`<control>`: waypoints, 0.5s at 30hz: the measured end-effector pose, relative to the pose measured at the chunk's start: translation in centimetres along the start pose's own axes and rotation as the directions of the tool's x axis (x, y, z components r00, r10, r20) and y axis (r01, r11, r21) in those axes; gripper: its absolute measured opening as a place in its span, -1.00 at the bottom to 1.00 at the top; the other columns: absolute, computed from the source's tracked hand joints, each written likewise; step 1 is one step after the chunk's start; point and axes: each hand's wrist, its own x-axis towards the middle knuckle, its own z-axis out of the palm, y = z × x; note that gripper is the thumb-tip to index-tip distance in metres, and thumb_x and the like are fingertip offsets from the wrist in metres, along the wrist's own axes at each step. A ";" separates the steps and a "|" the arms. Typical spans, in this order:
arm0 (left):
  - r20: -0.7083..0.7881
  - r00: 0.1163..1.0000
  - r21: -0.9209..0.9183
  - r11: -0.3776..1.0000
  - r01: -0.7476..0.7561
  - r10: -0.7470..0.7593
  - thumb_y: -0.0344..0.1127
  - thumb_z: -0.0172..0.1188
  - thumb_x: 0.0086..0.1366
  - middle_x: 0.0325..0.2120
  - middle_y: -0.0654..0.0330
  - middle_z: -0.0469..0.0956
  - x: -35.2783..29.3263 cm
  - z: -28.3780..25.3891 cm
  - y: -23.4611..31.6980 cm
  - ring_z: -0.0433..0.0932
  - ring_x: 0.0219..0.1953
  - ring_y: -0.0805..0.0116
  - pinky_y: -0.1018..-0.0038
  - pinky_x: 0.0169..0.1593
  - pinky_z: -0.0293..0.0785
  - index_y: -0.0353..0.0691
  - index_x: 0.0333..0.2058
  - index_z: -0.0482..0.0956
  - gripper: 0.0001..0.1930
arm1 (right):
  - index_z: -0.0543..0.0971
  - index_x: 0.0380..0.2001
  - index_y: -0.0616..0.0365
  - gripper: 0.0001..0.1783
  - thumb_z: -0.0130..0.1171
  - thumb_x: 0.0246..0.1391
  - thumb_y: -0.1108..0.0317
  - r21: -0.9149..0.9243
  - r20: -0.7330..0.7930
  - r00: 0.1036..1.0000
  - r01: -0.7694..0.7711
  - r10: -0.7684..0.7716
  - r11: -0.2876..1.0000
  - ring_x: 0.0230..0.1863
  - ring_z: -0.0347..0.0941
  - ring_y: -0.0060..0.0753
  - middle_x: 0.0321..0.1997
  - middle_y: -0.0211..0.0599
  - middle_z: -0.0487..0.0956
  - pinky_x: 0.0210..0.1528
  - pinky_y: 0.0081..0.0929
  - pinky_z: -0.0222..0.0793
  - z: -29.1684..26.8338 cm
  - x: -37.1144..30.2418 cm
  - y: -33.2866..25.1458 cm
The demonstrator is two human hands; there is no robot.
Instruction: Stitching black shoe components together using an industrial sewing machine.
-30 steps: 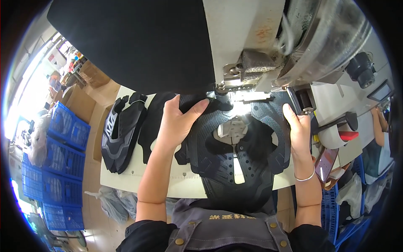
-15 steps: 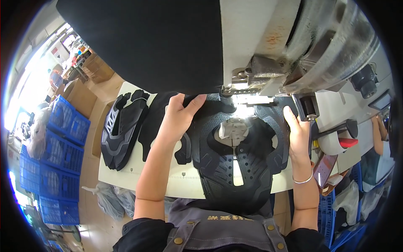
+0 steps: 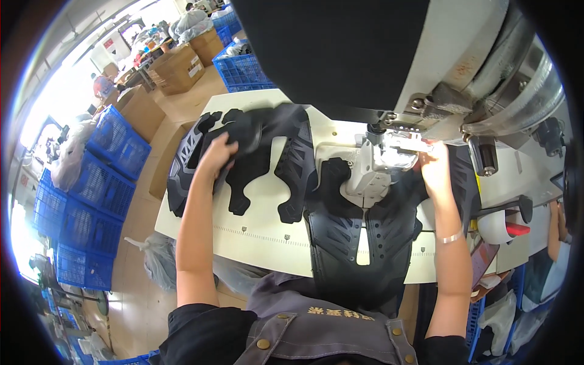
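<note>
My left hand (image 3: 218,157) is closed on a black curved piece (image 3: 246,131), smeared by motion, above other black parts at the left of the table. Under it lies a black cut panel (image 3: 295,176) with patterned arms. Along the table's left edge rests a grey-and-black moulded panel (image 3: 182,161). In front of me a large black panel (image 3: 389,249) with eyelet rows and a central slot lies across the sewing machine's white bed arm (image 3: 370,173). My right hand (image 3: 435,173) is beside the lit needle area (image 3: 398,152); glare hides its fingertips.
The sewing machine head (image 3: 450,67) overhangs the white table (image 3: 261,240). Blue crates (image 3: 97,201) are stacked on the floor at left, with cardboard boxes (image 3: 176,70) farther back. A red-handled item (image 3: 517,229) is at right, near another person's arm (image 3: 555,234).
My left hand has moved left from the large panel, carrying the curved piece. My right hand has shifted in toward the needle area. The view has swung left.
</note>
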 end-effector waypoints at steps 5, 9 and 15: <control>-0.050 0.932 0.842 0.518 -0.154 0.359 -0.34 0.17 0.02 -0.27 -0.04 0.45 -0.7 2.1 -3.3 0.48 -0.29 -0.05 0.21 -0.22 0.42 -0.22 -0.04 0.30 -0.52 | 0.48 -0.38 0.24 -0.88 0.04 0.00 0.44 -0.679 0.069 0.996 0.089 -0.058 0.729 -0.66 0.24 -0.72 -0.64 -0.47 0.41 -0.62 -0.73 0.14 -0.5 -10.2 -2.1; -0.183 0.844 0.883 0.461 -0.084 0.505 -0.33 0.18 0.03 -0.24 0.03 0.39 -3.4 4.3 -0.5 0.41 -0.18 0.04 0.24 -0.22 0.39 -0.17 -0.01 0.24 -0.48 | 0.40 -0.17 0.34 -0.44 0.26 -0.23 0.19 -0.970 0.079 0.994 0.094 -0.075 0.224 -0.32 0.33 -0.14 -0.33 -0.15 0.38 -0.23 -0.32 0.28 -0.4 -16.4 -2.0; -0.046 0.871 0.449 0.789 -0.420 0.489 -0.31 0.15 0.07 -0.54 0.12 0.46 -11.3 10.1 -0.4 0.45 -0.47 0.23 0.37 -0.39 0.36 -0.28 -0.35 0.48 -0.80 | 0.34 -0.01 0.31 -0.33 0.30 -0.30 0.47 -0.850 -0.178 0.984 -0.151 -0.005 0.505 -0.50 0.27 -0.32 -0.52 -0.24 0.35 -0.44 -0.44 0.21 0.4 -17.2 0.2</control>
